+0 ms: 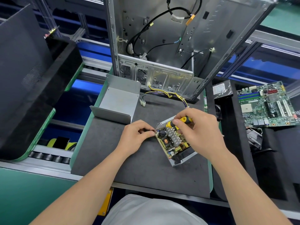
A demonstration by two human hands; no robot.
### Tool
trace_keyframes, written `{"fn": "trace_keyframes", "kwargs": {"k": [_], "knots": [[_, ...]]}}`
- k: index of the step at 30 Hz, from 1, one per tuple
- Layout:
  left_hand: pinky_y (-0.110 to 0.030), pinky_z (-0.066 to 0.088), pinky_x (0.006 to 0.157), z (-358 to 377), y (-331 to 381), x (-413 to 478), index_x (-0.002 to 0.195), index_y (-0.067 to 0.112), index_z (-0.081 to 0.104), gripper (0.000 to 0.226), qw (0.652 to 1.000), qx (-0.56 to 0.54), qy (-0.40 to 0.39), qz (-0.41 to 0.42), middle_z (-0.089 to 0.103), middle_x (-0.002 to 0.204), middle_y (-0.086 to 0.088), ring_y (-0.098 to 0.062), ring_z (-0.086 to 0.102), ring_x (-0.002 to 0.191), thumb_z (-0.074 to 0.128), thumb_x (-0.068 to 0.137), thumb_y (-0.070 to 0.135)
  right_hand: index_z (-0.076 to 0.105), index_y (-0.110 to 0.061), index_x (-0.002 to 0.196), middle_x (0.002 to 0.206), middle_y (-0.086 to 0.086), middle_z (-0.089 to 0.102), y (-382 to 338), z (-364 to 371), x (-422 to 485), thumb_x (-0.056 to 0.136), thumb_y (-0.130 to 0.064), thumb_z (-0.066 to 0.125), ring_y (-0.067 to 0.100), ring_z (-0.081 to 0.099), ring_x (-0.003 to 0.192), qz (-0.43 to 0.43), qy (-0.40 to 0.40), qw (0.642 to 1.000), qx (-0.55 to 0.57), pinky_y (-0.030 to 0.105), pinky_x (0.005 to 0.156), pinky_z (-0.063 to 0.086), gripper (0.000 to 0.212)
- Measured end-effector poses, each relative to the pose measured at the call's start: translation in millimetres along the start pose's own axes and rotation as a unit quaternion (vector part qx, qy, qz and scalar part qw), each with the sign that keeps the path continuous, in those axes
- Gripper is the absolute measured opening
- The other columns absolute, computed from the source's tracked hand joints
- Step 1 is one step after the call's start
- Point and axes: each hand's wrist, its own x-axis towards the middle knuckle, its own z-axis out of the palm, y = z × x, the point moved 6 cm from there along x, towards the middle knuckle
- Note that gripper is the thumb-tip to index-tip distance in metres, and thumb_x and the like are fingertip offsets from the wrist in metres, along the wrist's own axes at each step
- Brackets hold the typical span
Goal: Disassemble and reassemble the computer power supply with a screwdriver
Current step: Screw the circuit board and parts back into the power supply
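While the power supply [174,143] is lying open on the worktop [113,159], the right hand [199,132] is clamping curled fingers [177,122] round the screwdriver [185,119] above it. The left hand [138,136] is pinching a small part [153,131] at its left corner.

A dark grey worktop [113,159] with a green rim carries the open power supply [172,143], which lies at a slant right of its middle. A bent metal cover [116,101] rests at the far left corner. A bare computer case [162,75] stands along the far edge, and a yellow-and-black cable bundle [164,93] lies just before it.
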Motion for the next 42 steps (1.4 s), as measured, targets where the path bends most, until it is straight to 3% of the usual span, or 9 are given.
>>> {"fn": "trace_keyframes", "kwargs": {"k": [8,14,25,28,30,32,34,37,42], "knots": [[-0.014,0.044,0.068,0,0,0,0.087,0.040,0.079,0.016,1.000,-0.003,-0.001,0.003,0.072,0.093,0.012,-0.011,0.060,0.075,0.085,0.081,0.026,0.073,-0.024,0.093,0.086,-0.011,0.069,-2,-1,1,0.093,-0.025,0.077,0.009,0.068,0.079,-0.004,-0.019,0.999,-0.026,0.036,0.079,0.054,0.003],[-0.019,0.045,0.067,3,0,-1,0.085,0.038,0.079,0.017,1.000,0.004,-0.002,-0.003,0.073,0.092,0.011,-0.014,0.059,0.071,0.087,0.080,0.024,0.071,-0.025,0.087,0.065,-0.008,0.070,-5,5,0,0.095,-0.041,0.073,0.011,0.070,0.064,0.047,-0.006,0.998,-0.028,0.035,0.079,0.056,0.018],[-0.020,0.043,0.064,2,12,-3,0.092,0.033,0.083,0.024,1.000,0.009,-0.018,0.001,0.072,0.094,0.012,-0.009,0.050,0.064,0.095,0.071,0.028,0.072,-0.022,0.090,0.072,-0.010,0.071,-4,-1,-1,0.097,-0.038,0.070,0.009,0.071,0.065,0.050,-0.015,0.998,-0.044,0.038,0.074,0.058,0.017],[-0.017,0.043,0.062,2,11,-4,0.091,0.034,0.083,0.024,1.000,0.009,-0.016,0.007,0.071,0.094,0.013,-0.007,0.050,0.061,0.095,0.070,0.030,0.072,-0.024,0.088,0.067,-0.013,0.067,-1,-1,-1,0.097,-0.038,0.071,0.005,0.067,0.065,0.041,-0.013,0.997,-0.065,0.030,0.075,0.054,0.016],[-0.015,0.043,0.061,-1,10,-4,0.086,0.035,0.080,0.022,1.000,0.017,0.004,0.009,0.070,0.092,0.013,-0.009,0.052,0.058,0.095,0.070,0.030,0.071,-0.025,0.089,0.068,-0.016,0.064,-1,0,0,0.097,-0.038,0.070,0.001,0.064,0.069,0.034,-0.009,0.996,-0.083,0.014,0.069,0.044,0.016],[-0.014,0.045,0.062,-4,7,-3,0.084,0.034,0.078,0.021,0.999,0.030,0.023,0.004,0.069,0.090,0.014,-0.011,0.056,0.056,0.094,0.072,0.027,0.071,-0.024,0.089,0.071,-0.015,0.063,-2,2,2,0.097,-0.037,0.071,0.000,0.062,0.071,0.024,-0.006,0.996,-0.089,0.006,0.068,0.039,0.015],[-0.014,0.046,0.063,-4,6,-2,0.086,0.032,0.077,0.022,0.999,0.043,0.024,0.002,0.070,0.091,0.013,-0.012,0.059,0.057,0.092,0.073,0.023,0.071,-0.022,0.090,0.074,-0.012,0.064,-5,6,4,0.097,-0.034,0.071,0.005,0.062,0.070,0.005,-0.012,0.995,-0.098,0.010,0.068,0.041,0.014],[-0.016,0.046,0.065,-1,5,-1,0.092,0.031,0.077,0.026,0.998,0.067,0.010,0.003,0.070,0.093,0.013,-0.011,0.061,0.057,0.089,0.074,0.016,0.070,-0.019,0.094,0.080,-0.007,0.065,-13,15,7,0.098,-0.034,0.069,0.017,0.063,0.075,-0.025,-0.030,0.993,-0.114,0.034,0.072,0.052,0.016],[-0.014,0.046,0.068,2,8,0,0.095,0.030,0.078,0.028,0.994,0.112,-0.002,0.013,0.069,0.093,0.016,-0.011,0.062,0.059,0.084,0.075,0.013,0.070,-0.017,0.101,0.091,-0.003,0.068,-19,24,12,0.101,-0.036,0.065,0.024,0.065,0.081,-0.054,-0.065,0.987,-0.139,0.043,0.078,0.055,0.019]]}}
